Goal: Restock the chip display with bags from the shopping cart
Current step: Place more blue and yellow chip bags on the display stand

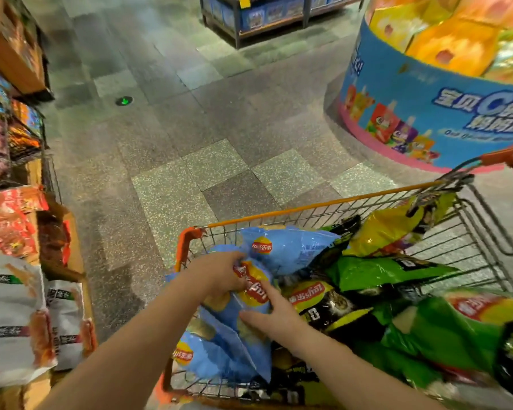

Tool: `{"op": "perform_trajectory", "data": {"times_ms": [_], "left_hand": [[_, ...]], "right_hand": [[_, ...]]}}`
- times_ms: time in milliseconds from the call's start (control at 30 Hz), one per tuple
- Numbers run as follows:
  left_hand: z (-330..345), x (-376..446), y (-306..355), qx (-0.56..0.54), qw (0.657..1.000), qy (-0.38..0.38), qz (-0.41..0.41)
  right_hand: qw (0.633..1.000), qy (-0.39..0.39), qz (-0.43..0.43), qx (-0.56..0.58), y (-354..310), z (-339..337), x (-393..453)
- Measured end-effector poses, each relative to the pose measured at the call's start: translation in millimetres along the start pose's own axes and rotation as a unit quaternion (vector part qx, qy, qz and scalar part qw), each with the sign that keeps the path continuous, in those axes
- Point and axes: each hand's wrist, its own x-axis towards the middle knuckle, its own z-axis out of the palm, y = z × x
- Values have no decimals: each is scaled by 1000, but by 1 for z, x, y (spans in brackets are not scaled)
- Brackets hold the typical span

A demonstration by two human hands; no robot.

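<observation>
Both hands are on a blue chip bag (251, 294) in the shopping cart's (317, 206) 9 o'clock corner, left hand (219, 275) gripping its top, right hand (271, 313) resting open-fingered on it, with open floor (175, 137) toward 12 and snack shelves (15, 232) crowding 9.

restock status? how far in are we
Early or midway; nothing here shows bags already placed. In hand: left hand and right hand are both on a blue chip bag inside the cart. Left: more blue bags, green bags and a yellow bag fill the cart.
</observation>
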Motion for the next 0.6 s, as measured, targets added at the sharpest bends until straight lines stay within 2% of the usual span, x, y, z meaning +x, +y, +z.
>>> {"op": "perform_trajectory", "data": {"times_ms": [200, 367, 500, 600], "left_hand": [[-53, -8, 48, 176, 976, -11, 129], [-73, -10, 95, 257, 951, -67, 160], [-80, -20, 122, 306, 929, -99, 184], [-87, -32, 138, 336, 913, -108, 206]], "right_hand": [[995, 49, -40, 74, 5, 1, -29], [988, 76, -94, 101, 7, -16, -63], [989, 113, -90, 13, 14, -44, -80], [977, 136, -94, -137, 7, -72, -90]]}}
